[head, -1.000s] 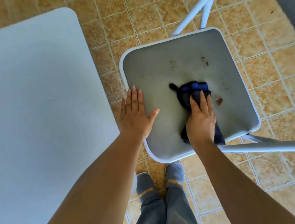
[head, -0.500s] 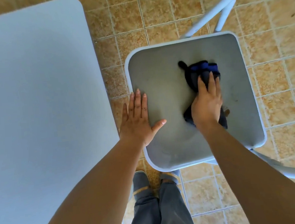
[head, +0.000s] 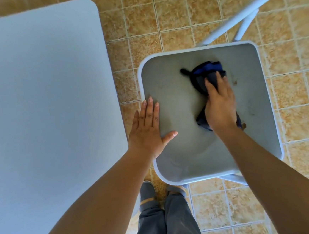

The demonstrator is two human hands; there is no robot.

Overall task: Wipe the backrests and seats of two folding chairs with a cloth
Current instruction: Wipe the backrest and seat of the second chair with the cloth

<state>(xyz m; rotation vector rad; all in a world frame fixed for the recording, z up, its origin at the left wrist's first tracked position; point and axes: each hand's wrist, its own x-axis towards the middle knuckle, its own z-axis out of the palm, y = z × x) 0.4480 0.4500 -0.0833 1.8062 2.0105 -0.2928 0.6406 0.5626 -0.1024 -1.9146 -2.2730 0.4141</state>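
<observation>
A folding chair's grey seat (head: 176,100) with a pale rim fills the right middle of the head view. My right hand (head: 220,104) presses a dark cloth with a blue stripe (head: 204,72) flat onto the seat's far right part. Small brown spots show on the seat to the right of the cloth. My left hand (head: 149,130) lies flat with fingers spread on the seat's left edge. The chair's white tubes (head: 248,8) run off to the upper right; the backrest is out of view.
A large pale blue-grey flat surface (head: 44,107) fills the left side, close beside the seat's left edge. The floor is tan tile (head: 170,17). My legs and shoes (head: 163,214) stand just in front of the seat.
My right hand has slid the cloth away from me across the seat, toward its far right part. The left hand has stayed on the seat's left edge. The view shifted slightly.
</observation>
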